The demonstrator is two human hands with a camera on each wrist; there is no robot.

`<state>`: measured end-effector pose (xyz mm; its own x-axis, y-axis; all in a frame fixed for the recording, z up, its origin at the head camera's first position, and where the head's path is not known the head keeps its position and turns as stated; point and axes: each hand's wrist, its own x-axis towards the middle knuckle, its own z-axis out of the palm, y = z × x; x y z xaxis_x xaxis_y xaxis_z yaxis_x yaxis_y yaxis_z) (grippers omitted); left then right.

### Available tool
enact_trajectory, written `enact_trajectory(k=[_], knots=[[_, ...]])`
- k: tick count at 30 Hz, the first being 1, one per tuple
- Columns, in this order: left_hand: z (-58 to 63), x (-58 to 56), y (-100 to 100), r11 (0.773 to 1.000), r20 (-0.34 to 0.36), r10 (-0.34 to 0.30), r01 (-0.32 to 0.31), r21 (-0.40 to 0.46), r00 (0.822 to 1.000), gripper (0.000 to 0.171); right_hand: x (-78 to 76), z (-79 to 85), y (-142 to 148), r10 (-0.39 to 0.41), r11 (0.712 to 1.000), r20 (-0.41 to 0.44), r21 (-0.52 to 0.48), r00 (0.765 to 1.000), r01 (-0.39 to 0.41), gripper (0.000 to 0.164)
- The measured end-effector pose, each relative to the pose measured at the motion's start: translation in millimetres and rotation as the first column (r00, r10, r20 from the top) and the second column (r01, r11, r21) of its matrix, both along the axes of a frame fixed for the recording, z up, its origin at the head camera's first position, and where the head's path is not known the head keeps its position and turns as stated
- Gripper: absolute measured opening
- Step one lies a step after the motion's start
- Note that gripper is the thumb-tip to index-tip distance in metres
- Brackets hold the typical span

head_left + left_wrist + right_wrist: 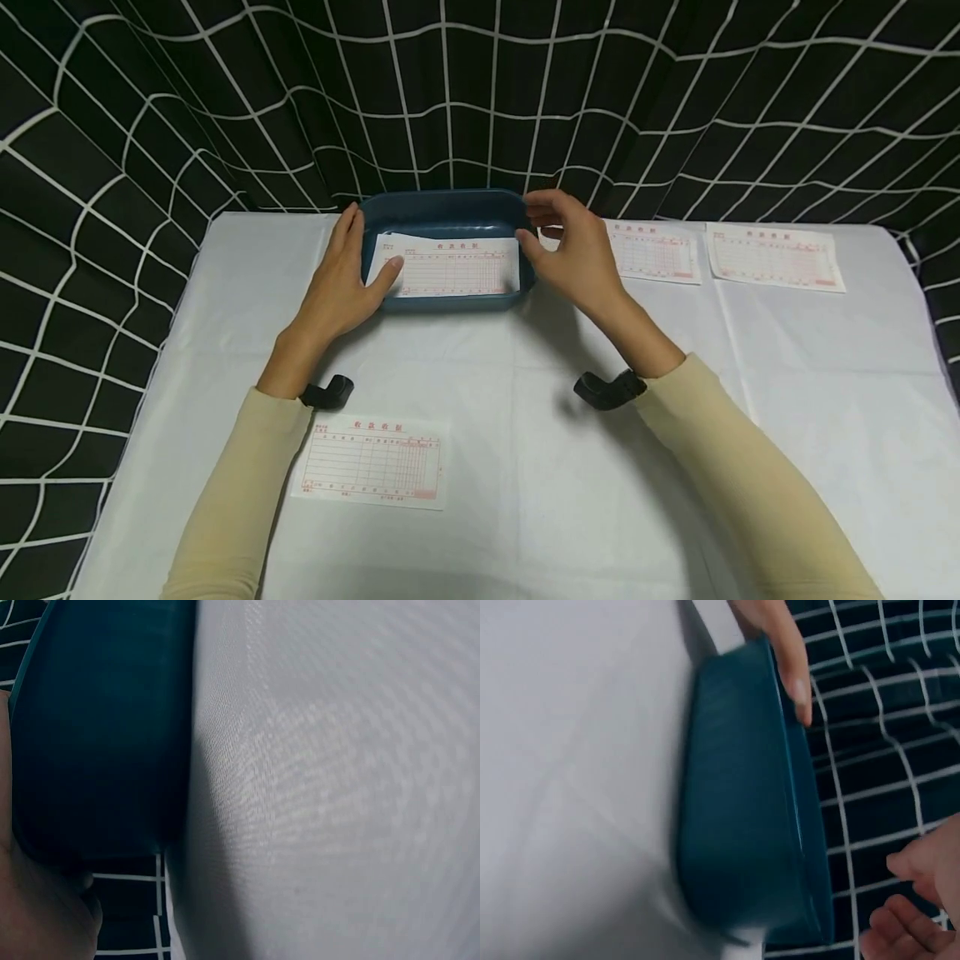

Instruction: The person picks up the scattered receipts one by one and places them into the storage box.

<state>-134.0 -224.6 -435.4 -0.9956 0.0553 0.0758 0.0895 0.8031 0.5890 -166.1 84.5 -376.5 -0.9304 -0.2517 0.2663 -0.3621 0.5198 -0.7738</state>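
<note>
A blue plastic box [450, 305] stands at the far side of the table, with receipt slips [457, 268] printed in red inside. My left hand [333, 279] grips its left end, thumb over the rim and fingers along the outside. At the right end is my right hand [573, 250], its fingers loosely bent. The right wrist view shows a gap between this right hand [919, 900] and the box [739, 787], with nothing held. In the left wrist view, the box wall [105, 735] stands beside the left hand [45, 907].
One receipt slip [371, 461] lies near the left forearm. Two more slips, a partly covered one [656, 252] and another [776, 257], lie right of the box on the white tablecloth [787, 375]. A black cloth with a white grid [465, 83] rises behind the table.
</note>
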Motion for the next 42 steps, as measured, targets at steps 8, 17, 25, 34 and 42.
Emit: enact_trajectory(k=[8,17,25,34,42], knots=[[0.0,-0.2,1,1.000,0.012,0.006,-0.006,-0.004,1.000,0.095,42.7,-6.4,-9,0.108,0.990,-0.086,0.101,0.990,-0.099,0.045],[0.5,0.1,2,1.000,0.019,0.010,-0.010,0.001,1.000,0.096,76.2,-15.8,-16,0.192,0.978,-0.049,0.095,0.980,-0.187,0.055],[-1.1,-0.4,1,1.000,0.018,0.012,-0.012,-0.001,1.000,0.096,103.4,-33.7,-26,0.204,0.977,-0.044,0.078,0.978,-0.200,0.057],[0.6,0.9,-1,1.000,0.019,0.016,-0.016,-0.002,1.000,0.096,130.7,-40.5,-37,0.210,0.976,-0.034,0.069,0.977,-0.207,0.056],[1.3,0.2,1,1.000,0.015,0.010,-0.010,-0.003,1.000,0.095,155.2,-51.4,-49,0.239,0.959,-0.032,0.165,0.970,-0.231,0.056]])
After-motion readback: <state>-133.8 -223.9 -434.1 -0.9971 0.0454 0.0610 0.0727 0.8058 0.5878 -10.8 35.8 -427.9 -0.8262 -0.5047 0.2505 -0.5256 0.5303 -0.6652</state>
